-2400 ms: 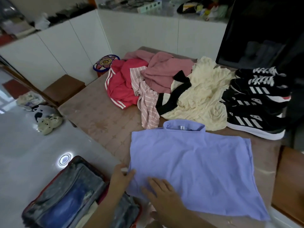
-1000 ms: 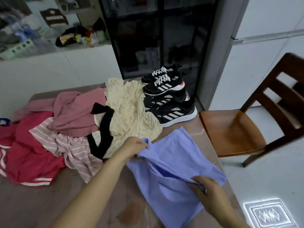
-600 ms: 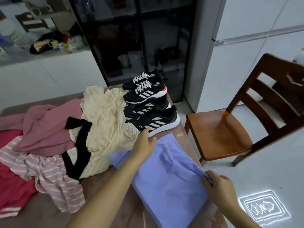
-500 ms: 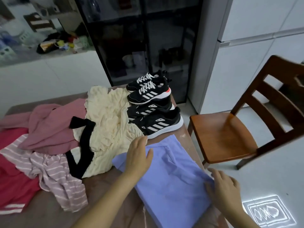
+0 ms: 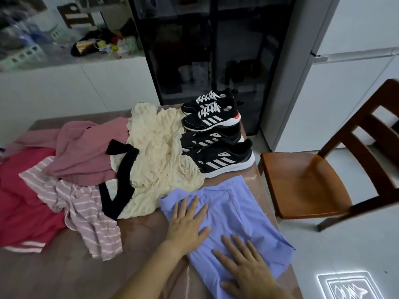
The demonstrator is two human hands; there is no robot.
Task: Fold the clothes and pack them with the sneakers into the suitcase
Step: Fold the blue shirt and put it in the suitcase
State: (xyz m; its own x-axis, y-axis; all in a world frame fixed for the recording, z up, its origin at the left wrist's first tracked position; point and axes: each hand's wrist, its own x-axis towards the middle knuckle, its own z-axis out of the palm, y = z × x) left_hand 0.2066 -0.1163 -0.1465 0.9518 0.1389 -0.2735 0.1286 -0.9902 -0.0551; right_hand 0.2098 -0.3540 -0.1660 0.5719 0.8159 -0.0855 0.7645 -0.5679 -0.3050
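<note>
A lilac shirt (image 5: 237,212) lies folded into a narrower strip near the table's right edge. My left hand (image 5: 187,223) presses flat on its upper left part, fingers spread. My right hand (image 5: 244,264) lies flat on its lower part. Behind it, two pairs of black sneakers (image 5: 216,143) with white stripes stand in a row. A heap of unfolded clothes lies to the left: a cream garment (image 5: 159,160) with a black band, a dusty pink top (image 5: 86,152), a pink striped shirt (image 5: 84,210) and a red garment (image 5: 21,203). The suitcase is out of view.
The brown table (image 5: 64,272) ends just right of the shirt. A wooden chair (image 5: 306,184) stands close to that edge. A dark glass cabinet (image 5: 205,50) rises behind the sneakers. White cupboards (image 5: 64,89) with a cluttered top run along the back left.
Both hands let go of the shirt's pinched edges and now lie flat on it. The shirt, first spread wide, is folded narrower. The view swung right, away from the suitcase.
</note>
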